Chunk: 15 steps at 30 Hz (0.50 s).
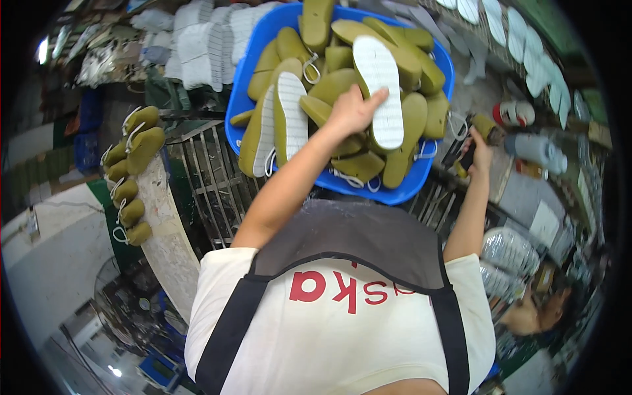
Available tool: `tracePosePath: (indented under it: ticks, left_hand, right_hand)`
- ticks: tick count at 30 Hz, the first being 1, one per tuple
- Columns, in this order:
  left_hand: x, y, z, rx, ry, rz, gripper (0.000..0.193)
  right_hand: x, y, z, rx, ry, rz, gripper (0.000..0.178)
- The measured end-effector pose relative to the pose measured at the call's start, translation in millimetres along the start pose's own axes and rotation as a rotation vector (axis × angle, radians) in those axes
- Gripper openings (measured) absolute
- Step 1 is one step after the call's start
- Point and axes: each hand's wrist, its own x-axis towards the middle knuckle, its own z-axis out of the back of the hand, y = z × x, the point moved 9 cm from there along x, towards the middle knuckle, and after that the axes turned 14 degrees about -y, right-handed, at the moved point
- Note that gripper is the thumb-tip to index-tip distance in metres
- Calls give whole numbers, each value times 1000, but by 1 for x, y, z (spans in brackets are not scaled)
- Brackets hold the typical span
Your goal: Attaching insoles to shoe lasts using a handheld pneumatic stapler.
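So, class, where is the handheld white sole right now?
In the head view, the left hand holds the white sole over the olive shoe forms in the right half of the blue tub.

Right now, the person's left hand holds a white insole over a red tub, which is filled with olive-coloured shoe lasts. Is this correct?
Not quite: the tub is blue, not red. As the head view shows, the person's left hand holds a white insole over a blue tub filled with olive-coloured shoe lasts.
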Motion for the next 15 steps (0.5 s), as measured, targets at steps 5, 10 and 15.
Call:
tracePosePath:
  ticks: [5,10,15]
  left_hand:
    - [-24,-40,3,333,36,-127,71]
    - [18,-40,84,15,-259,-236,43]
    - [114,46,201,179,-578,-71,34]
  right_hand:
    - [74,-93,-50,-71,468,-449,29]
    - [134,-130,-96,43,496,-232,41]
    - [150,-37,-9,-351,-521,495,33]
